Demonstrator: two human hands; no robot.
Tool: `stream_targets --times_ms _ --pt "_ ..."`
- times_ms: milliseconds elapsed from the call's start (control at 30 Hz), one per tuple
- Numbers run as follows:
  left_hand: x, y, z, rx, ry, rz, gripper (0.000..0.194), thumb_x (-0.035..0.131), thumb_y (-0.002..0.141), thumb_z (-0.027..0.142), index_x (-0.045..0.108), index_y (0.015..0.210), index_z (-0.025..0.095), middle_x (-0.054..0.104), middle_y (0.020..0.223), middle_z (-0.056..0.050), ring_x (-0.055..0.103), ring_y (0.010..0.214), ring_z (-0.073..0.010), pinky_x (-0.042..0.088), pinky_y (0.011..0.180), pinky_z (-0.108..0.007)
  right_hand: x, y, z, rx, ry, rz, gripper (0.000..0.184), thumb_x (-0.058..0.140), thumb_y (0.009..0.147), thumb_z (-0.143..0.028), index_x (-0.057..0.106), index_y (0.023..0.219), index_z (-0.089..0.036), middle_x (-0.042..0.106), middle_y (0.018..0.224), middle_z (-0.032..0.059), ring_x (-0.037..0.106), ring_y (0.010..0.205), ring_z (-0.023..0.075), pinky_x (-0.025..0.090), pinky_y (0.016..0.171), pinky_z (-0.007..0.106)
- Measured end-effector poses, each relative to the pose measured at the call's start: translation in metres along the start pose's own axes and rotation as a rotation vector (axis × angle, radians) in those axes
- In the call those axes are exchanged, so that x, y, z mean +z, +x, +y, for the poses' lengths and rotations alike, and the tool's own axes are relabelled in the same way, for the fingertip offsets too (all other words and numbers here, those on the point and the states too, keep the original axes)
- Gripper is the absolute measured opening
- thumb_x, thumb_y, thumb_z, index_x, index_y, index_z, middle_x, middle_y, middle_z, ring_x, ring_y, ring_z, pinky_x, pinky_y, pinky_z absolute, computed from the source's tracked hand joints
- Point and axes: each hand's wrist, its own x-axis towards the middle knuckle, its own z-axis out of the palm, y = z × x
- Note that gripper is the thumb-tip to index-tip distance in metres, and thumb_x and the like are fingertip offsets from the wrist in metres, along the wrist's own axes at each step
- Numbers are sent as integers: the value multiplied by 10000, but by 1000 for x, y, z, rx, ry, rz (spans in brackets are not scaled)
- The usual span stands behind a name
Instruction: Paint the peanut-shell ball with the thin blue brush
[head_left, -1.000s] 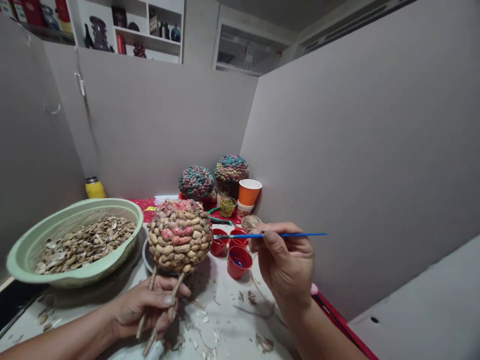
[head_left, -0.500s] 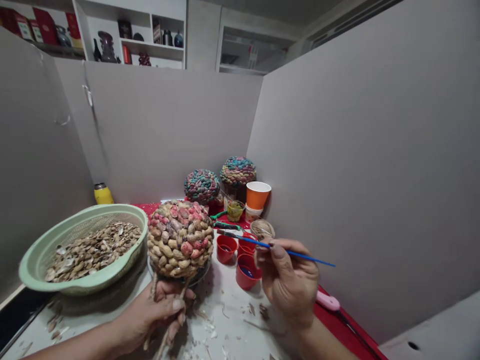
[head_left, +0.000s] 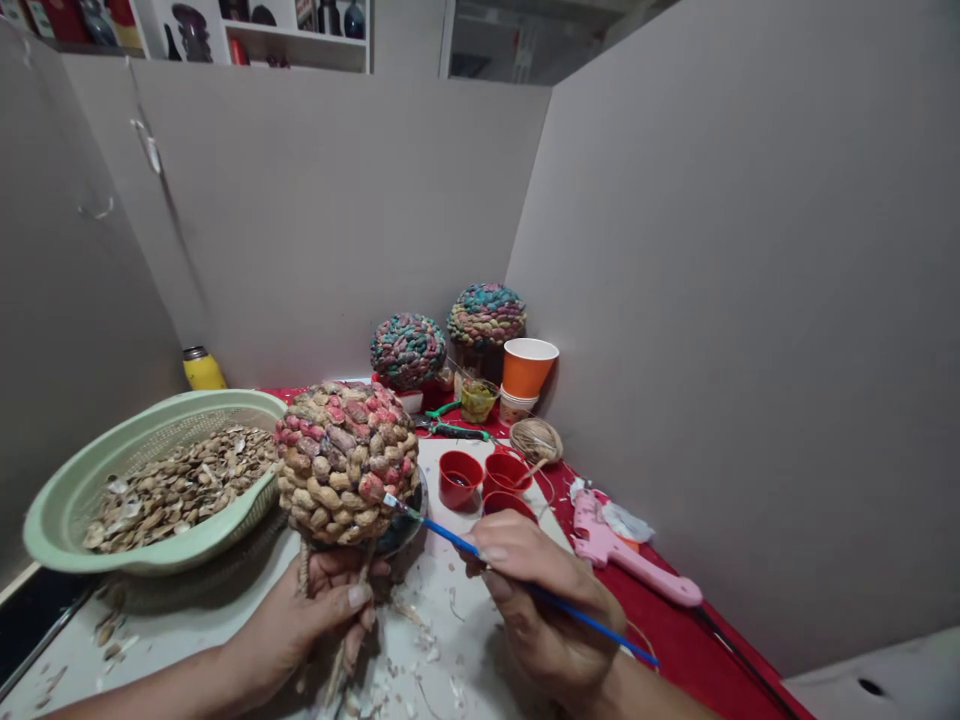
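The left hand (head_left: 330, 610) grips two cords under one peanut ball (head_left: 349, 465). The right hand (head_left: 551, 600) pinches one blue brush (head_left: 517, 580), its tip at the ball's side. Three red cups (head_left: 460, 480) sit just past the right hand. Two colored balls (head_left: 409, 350) sit farther back. Bare white table (head_left: 442, 640) lies between the hands.

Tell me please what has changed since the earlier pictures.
The right hand brought the blue brush left and down, to the side of the peanut ball. The ball turned, its lower red patch going rightward. Nothing was let go: the left hand still holds the stalks.
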Motion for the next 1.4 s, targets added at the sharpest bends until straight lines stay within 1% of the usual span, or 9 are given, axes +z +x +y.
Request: stream_targets --times_ms 100,233,467,633,733,833,967,1133,1400 --pt "2 -2 0 -8 -12 16 540 1014 586 499 790 905 125 728 642 -33 599 475 -104 465 467 -197 5 2 0 28 -13 35 300 649 970 -110 761 1195 -272 842 923 67 801 796 208 671 729 371" --pt "5 -2 6 11 -42 58 548 1041 548 454 799 916 129 732 666 -19 609 525 -103 488 482 -190 5 6 -1 3 -38 17 318 652 929 -59 762 1156 -254 835 905 60 797 787 205 673 732 356" --pt "4 3 0 58 -8 40 517 987 637 516 776 926 144 713 640 1 575 466 -92 492 455 -203 6 4 3 -126 -127 5 381 631 922 -34 724 1223 -248 842 961 77 817 852 222 681 777 372" --pt "3 2 1 53 -29 54 498 1002 633 470 783 943 147 715 666 4 582 488 -91 505 469 -200 8 4 9 -254 -187 -165 388 582 926 -53 683 1273 -195 841 945 113 824 855 216 676 774 331" --pt "1 4 7 42 -59 26 437 989 675 410 789 964 150 719 685 8 592 508 -87 518 490 -194 5 5 9 -322 -186 -200 419 555 924 -63 650 1316 -177 837 909 121 823 826 220 678 749 332" --pt "-2 9 10 13 -91 -26 446 991 672 377 792 998 146 711 662 17 578 478 -77 500 466 -183 0 7 7 -338 -190 -146 433 557 930 -56 646 1327 -205 835 914 101 814 805 203 675 729 329" --pt "-5 15 11 -46 -84 -72 543 1015 615 401 800 1041 143 690 622 29 535 420 -68 472 424 -192 -4 9 6 -321 -223 -88 421 566 937 -44 666 1311 -209 836 919 99 817 867 208 671 735 330" --pt "-6 12 14 -123 -74 -125 548 1037 558 413 816 989 155 674 569 37 500 380 -63 447 407 -203 -5 5 12 -297 -264 -41 398 565 963 -89 676 1318 -232 835 973 96 814 897 210 679 761 358" --pt "-7 10 12 -139 -94 -180 467 1009 622 341 823 1002 144 687 574 29 524 411 -70 448 425 -192 -17 -4 24 -283 -349 179 392 599 977 -129 680 1330 -278 812 1017 63 787 950 235 658 835 438"
